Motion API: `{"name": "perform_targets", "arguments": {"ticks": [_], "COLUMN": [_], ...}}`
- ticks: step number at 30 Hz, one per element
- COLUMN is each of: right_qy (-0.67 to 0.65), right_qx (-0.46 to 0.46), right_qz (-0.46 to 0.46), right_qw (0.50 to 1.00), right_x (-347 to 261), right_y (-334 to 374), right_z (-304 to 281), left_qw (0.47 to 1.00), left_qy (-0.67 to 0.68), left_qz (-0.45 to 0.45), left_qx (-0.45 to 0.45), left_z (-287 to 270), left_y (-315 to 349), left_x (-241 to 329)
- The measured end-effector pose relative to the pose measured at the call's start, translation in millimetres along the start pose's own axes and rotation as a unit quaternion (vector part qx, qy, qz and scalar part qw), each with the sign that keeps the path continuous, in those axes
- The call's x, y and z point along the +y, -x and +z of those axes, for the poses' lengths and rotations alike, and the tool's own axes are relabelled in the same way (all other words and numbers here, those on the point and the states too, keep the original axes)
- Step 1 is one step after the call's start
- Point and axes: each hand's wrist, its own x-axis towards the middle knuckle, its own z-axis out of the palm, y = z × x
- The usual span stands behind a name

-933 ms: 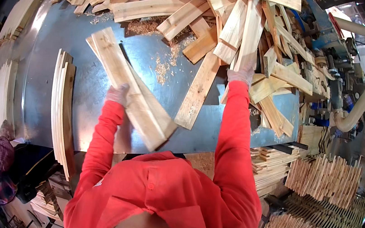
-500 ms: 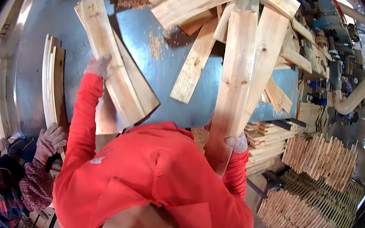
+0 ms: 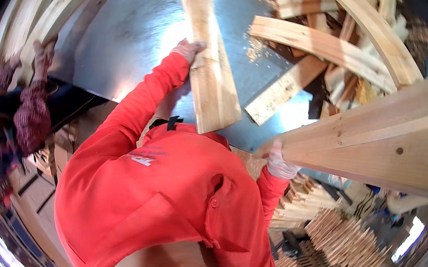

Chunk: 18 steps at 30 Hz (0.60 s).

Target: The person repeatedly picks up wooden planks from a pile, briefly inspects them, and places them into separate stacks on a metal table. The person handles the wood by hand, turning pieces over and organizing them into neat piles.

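Observation:
My left hand (image 3: 187, 50), gloved, is closed on the edge of a pale wooden board (image 3: 202, 73). A second board (image 3: 226, 89) lies partly under that one, fanned out to the right, and both reach over the metal table toward my body. At the right, my right hand (image 3: 279, 164), also gloved, grips the near end of long wooden boards (image 3: 363, 133). Two of these boards overlap there, spreading apart toward the right rim, their far ends raised near the camera. Most of the fingers under them are hidden.
Loose boards (image 3: 321, 42) and shavings (image 3: 255, 48) are heaped across the metal table (image 3: 114, 30). Another person's hand (image 3: 43, 56) touches boards (image 3: 61, 8) at the left. Stacked wood strips (image 3: 347, 246) stand at the lower right.
My view has turned, so the table scene has shifted. The boards in my right hand have swung from pointing away to pointing right and up. My left hand keeps its board.

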Motion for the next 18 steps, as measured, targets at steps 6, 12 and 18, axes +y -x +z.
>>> {"name": "perform_targets", "arguments": {"ticks": [6, 12, 18], "right_qy": [0.080, 0.052, -0.118], "right_qx": [-0.015, -0.140, -0.379], "right_qz": [0.113, 0.184, 0.246], "right_qw": [0.990, 0.972, 0.884], "right_x": [32.5, 19.4, -77.4], "right_y": [-31.5, -47.4, -17.1], "right_z": [19.2, -63.8, 108.1], "left_qw": [0.991, 0.991, 0.996], "left_qy": [-0.095, 0.025, -0.046], "left_qz": [-0.012, -0.025, -0.038], "left_qx": [0.095, 0.127, 0.067], "left_z": [-43.5, -97.5, -88.2], "left_y": [-18.1, -32.8, -48.9], "left_x": [-31.7, -29.1, -0.9]}}
